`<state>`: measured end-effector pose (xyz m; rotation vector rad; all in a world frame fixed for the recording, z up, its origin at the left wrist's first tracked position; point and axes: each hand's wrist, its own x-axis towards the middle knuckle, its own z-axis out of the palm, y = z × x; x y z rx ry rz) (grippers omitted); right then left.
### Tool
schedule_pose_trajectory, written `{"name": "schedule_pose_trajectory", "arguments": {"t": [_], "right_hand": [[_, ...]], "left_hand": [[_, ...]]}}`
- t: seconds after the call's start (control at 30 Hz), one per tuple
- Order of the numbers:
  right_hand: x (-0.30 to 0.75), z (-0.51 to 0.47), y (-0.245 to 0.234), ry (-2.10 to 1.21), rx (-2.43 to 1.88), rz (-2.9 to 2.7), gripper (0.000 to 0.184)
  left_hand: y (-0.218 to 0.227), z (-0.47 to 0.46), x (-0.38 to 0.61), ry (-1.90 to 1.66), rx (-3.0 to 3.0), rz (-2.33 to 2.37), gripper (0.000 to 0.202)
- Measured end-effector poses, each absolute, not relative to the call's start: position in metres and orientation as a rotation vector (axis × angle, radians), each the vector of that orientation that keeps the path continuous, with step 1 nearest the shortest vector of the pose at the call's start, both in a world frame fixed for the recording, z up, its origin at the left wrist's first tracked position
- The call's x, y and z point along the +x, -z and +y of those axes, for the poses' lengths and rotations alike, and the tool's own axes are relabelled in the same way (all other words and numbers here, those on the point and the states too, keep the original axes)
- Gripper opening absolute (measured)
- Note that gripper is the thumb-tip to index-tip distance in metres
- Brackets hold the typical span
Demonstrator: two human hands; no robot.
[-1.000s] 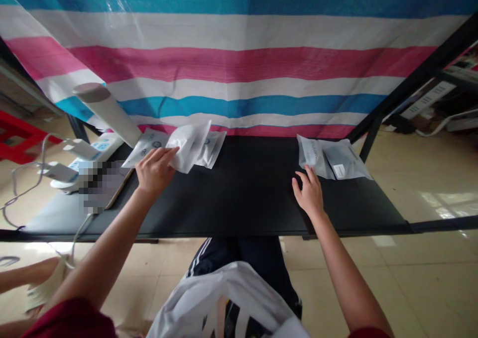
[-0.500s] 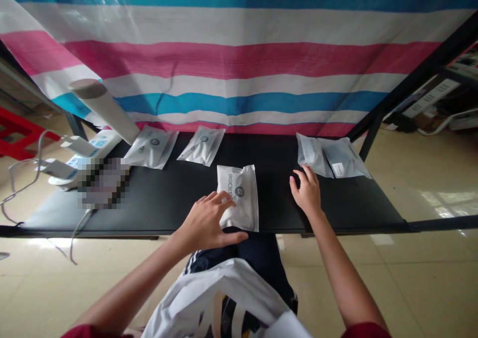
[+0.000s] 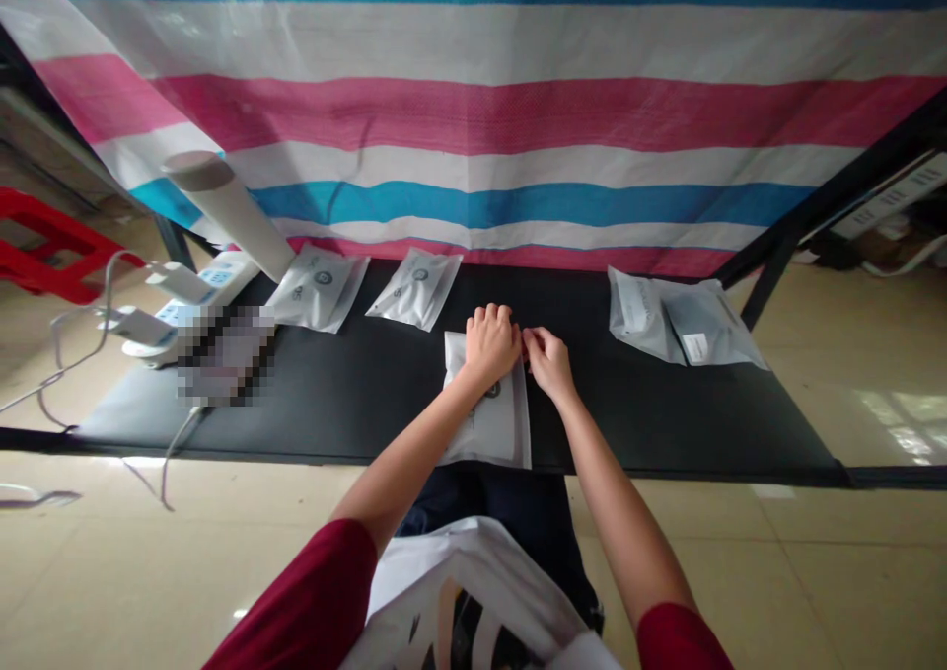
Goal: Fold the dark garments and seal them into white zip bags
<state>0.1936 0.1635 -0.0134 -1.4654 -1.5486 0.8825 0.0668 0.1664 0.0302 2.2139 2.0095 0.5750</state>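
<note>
A frosted white zip bag [image 3: 492, 433] with a dark round logo lies flat at the front edge of the black table, before my body. Across its upper part rests my left hand [image 3: 491, 344], its fingers held together and bent over the top edge, covering some of the print. At the bag's upper right corner, my right hand [image 3: 548, 362] has thumb and fingertips pinched together, close beside the left fingers. The exact grip at that corner is partly hidden.
Two similar bags, one left [image 3: 318, 287] and one nearer the middle [image 3: 415, 289], lie along the back. Two more [image 3: 643, 320] lie overlapping at right. A white cylinder [image 3: 237, 221], a power strip [image 3: 214, 280] with chargers and a pixelated device [image 3: 228, 354] occupy the left. Striped sheeting [image 3: 473, 117] hangs behind.
My left hand has moved up and right onto the bag's top. My right hand has come left from near the right-hand bags to this bag's corner. The view has shifted slightly.
</note>
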Motion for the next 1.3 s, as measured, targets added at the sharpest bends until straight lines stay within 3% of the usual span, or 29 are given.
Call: {"name": "schedule_pose_trajectory", "arguments": {"t": [0.2,0.67,0.83,1.3], "right_hand": [[0.19,0.172,0.016,-0.875,-1.553,-1.575,0.041],[0.195,0.168,0.021,-1.027,-1.539,-1.621,0.037],[0.199,0.128,0.015,-1.059,-1.575,-1.649,0.035],[0.192,0.0,0.0,-1.32,-1.598,-1.432,0.052]], "left_hand": [[-0.022,0.166,0.063,-0.364,2.217,1.958,0.032],[-0.025,0.167,0.057,-0.359,2.135,1.83,0.023],[-0.028,0.165,0.056,-0.366,2.126,1.823,0.024],[-0.038,0.17,0.057,-0.38,2.187,1.764,0.024]]}}
